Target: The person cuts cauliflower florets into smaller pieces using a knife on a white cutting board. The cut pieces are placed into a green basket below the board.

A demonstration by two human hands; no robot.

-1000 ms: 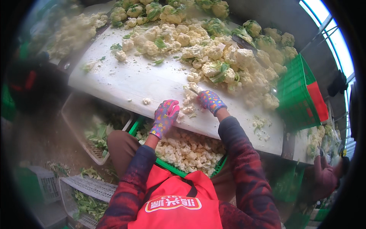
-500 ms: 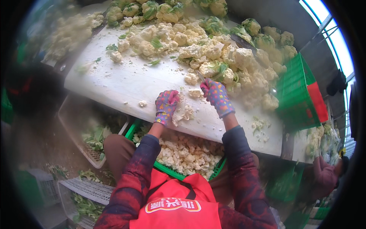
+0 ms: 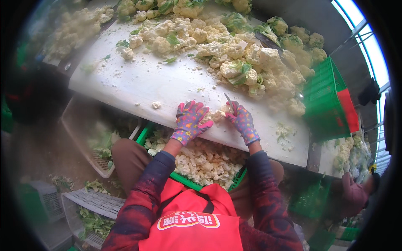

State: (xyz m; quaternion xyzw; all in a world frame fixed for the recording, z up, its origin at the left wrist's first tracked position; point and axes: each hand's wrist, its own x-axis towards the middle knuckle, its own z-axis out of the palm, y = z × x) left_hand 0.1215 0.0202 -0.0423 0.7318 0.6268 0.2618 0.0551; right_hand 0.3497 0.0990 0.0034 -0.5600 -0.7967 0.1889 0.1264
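Both my hands wear purple flowered gloves with pink fingertips. My left hand (image 3: 189,121) lies over the near edge of the white tabletop (image 3: 125,88), fingers spread, thumb beside some cut cauliflower florets (image 3: 215,116). On the other side of these florets, my right hand (image 3: 243,122) is closed round a small knife (image 3: 228,99), whose blade points up and away from me. Directly below the edge, between my knees, a green crate (image 3: 144,136) holds many cut florets (image 3: 205,165). The knife's handle is hidden in my glove.
Heaped cauliflower (image 3: 234,50) covers the far and right parts of the table. A green crate with a red panel (image 3: 328,100) stands at the right. Pale crates (image 3: 94,203) with leaves sit at lower left. Another person's sleeve (image 3: 354,190) shows at far right.
My left hand has gone from closed to spread. My right hand, with the knife, has come nearer to me. The florets between my hands have shifted toward the near edge.
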